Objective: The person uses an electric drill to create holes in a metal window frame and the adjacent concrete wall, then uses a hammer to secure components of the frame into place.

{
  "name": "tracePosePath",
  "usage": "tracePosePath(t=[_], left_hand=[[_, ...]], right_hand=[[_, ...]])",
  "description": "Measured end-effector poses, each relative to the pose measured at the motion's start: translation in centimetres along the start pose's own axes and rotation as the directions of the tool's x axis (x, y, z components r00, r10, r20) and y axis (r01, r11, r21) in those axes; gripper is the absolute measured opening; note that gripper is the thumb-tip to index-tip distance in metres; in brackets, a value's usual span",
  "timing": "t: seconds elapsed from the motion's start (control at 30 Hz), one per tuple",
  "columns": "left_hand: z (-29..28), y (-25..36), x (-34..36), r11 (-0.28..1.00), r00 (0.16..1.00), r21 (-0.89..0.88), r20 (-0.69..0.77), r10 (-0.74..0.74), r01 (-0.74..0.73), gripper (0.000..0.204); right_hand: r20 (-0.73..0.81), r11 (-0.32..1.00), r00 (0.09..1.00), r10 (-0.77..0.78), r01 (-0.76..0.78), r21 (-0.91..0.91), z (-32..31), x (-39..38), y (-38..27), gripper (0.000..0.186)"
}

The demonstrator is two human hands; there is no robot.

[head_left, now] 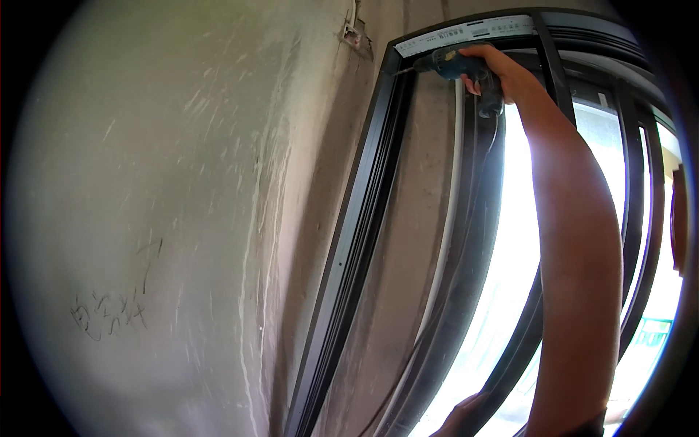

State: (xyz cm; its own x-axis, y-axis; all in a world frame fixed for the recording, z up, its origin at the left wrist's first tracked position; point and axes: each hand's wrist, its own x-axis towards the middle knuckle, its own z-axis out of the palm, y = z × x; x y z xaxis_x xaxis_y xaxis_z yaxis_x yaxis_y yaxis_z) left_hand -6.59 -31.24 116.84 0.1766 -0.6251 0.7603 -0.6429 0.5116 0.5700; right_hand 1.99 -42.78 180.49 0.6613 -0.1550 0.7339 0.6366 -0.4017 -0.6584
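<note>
Drill (453, 64), wrapped firmly by the right hand (502, 67), aims at the frame (341, 244), likely for drilling, needing steady pressure; the left hand's (461, 415) grip I cannot tell.

Room beneath the drill (453, 64) seems open, but the dark upright (355, 226) blocks leftward.

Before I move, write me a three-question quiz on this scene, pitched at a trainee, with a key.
1. Which hand is holding the drill?
2. True or false: the drill points toward the right of the picture.
3. What lies along the top bar of the dark frame? A) a red cloth B) a pale printed strip C) a wooden plank

Key: 1. The right hand. 2. False; it points left. 3. B.
</note>
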Motion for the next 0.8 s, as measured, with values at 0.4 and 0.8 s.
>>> tracePosePath(t=[0.4, 0.8], left_hand=[[-21.9, 6.3, 7.0, 0.982, 0.935, 0.096, -0.302, 0.185, -0.163, 0.022], [-44.0, -3.4, 20.4, 0.927, 0.851, 0.312, -0.524, -0.013, 0.207, 0.059]], right_hand=[[-0.071, 0.957, 0.996, -0.061, 0.038, -0.288, 0.0, 1.5, -1.0, 0.058], [-0.045, 0.926, 0.997, -0.068, 0.047, -0.375, -0.9, 1.9, 0.0, 0.063]])
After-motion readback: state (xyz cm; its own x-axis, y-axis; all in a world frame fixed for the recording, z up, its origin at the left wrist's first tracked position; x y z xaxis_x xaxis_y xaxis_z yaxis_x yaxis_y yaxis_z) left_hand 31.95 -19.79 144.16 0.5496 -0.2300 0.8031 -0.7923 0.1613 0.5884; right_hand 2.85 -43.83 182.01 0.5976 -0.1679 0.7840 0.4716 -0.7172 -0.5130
